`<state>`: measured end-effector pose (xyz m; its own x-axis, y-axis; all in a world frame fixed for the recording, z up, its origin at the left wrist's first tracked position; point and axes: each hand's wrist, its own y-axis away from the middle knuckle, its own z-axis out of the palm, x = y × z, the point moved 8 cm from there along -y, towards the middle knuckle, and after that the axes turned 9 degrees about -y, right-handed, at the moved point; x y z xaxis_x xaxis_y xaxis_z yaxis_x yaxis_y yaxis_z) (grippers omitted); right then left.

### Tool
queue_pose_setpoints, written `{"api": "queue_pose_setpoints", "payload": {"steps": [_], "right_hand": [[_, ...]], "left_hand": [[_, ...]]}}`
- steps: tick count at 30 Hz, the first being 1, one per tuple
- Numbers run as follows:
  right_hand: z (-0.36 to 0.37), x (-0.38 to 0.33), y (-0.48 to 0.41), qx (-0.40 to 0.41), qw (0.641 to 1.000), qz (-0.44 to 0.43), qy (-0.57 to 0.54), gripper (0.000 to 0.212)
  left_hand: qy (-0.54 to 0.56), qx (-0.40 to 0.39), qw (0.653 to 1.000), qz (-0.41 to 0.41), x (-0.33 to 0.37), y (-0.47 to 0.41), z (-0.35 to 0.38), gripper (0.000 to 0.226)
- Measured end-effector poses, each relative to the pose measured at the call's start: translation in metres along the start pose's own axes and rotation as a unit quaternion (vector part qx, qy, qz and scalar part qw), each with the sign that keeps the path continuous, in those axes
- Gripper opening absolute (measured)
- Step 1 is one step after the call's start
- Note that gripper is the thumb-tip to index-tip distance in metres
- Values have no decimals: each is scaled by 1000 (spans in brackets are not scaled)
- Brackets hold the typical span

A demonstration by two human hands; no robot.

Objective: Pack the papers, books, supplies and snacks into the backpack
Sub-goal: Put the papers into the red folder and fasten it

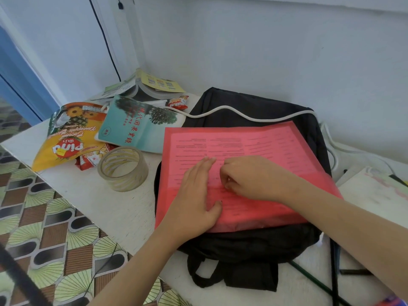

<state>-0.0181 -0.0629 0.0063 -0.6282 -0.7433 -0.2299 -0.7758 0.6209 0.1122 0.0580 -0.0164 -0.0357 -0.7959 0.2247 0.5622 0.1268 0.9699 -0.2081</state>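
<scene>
Black backpack [254, 246]: laid flat on the white table [106, 202], toward its right side, straps at the near edge.

Red plastic folder [265, 146]: laid on top of the backpack, printed papers seen through the cover.

Left hand [196, 195]: pressed flat on the folder's near-left part, fingers [205, 164] straight and held together, thumb spread to the side; nothing is gripped.

Right hand [251, 177]: rested on the folder just beside the left hand, fingers curled under; whether anything is pinched cannot be told.

Roll of clear tape [123, 168]: stood on the table left of the backpack.

Yellow Pina biscuit bag [68, 138]: laid toward the left edge, 1 small red snack packet [88, 161] beside it.

Teal book [141, 124]: laid flat behind the tape, touching the folder's far-left corner.

Open book [143, 87]: at the far corner, by the wall.

Red-and-white snack wrapper [177, 102]: laid beside it.

White cord [242, 114]: draped across the backpack's far part.
</scene>
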Motion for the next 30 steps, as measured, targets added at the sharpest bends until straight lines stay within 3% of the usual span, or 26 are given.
{"api": "queue_pose_setpoints", "payload": {"steps": [12,27,30], "right_hand": [[0,52,-18,-35,989,99,-107,8],[-1,61,-17,5,989,80,-125,4],[2,55,-22,5,989,74,-131,3]], "left_hand": [[-5,-2,1000,4,2,-1,-2,84],[-22,-15,1000,-2,-1,-3,2,79],[-26,-14,999,14,2,-4,2,67]]}}
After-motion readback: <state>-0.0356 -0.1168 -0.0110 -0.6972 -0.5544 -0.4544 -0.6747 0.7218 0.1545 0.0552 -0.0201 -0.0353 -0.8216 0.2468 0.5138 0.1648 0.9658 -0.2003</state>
